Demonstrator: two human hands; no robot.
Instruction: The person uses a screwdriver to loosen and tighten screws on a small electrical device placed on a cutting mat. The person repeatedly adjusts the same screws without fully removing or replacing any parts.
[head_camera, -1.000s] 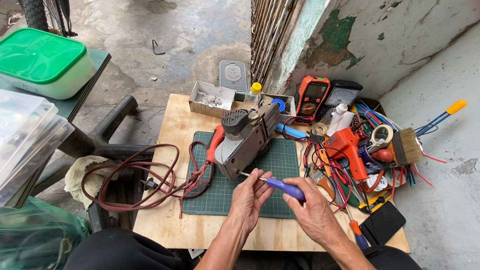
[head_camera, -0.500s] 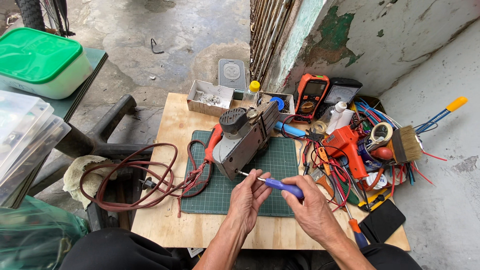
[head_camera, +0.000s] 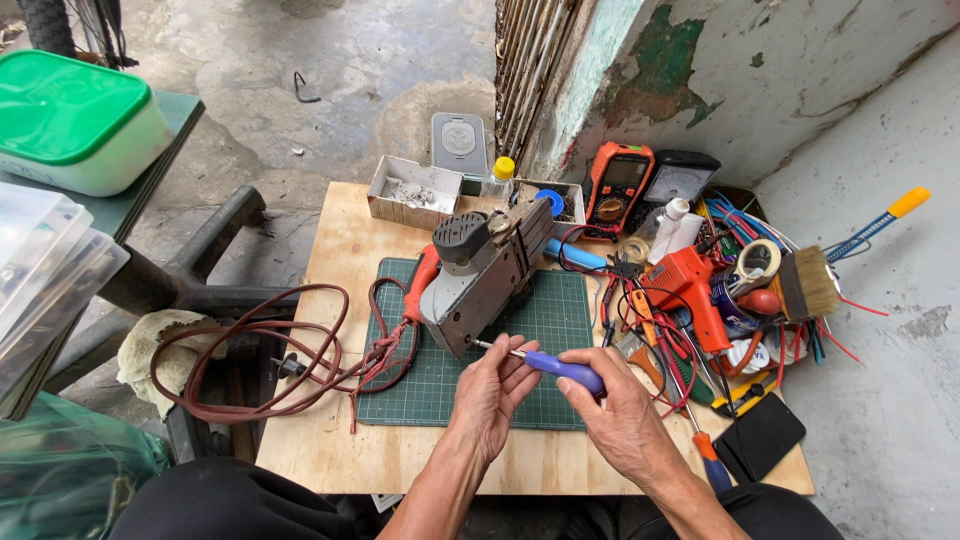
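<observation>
A grey power tool (head_camera: 485, 275) with a black motor cap and red handle lies on a green cutting mat (head_camera: 560, 320) on a small wooden table (head_camera: 330, 450). My right hand (head_camera: 620, 415) grips the purple handle of a screwdriver (head_camera: 560, 368). Its metal shaft points left at the tool's near end. My left hand (head_camera: 490, 390) pinches the shaft near the tip, just below the tool's body.
A dark red power cord (head_camera: 260, 360) coils over the table's left edge. Two open boxes (head_camera: 412, 192), a multimeter (head_camera: 618, 185), an orange tool (head_camera: 695, 290), a brush (head_camera: 808, 282), tape and tangled wires crowd the back and right. A green-lidded tub (head_camera: 75, 120) sits far left.
Both hands and the screwdriver stay almost in place; the view has shifted only slightly.
</observation>
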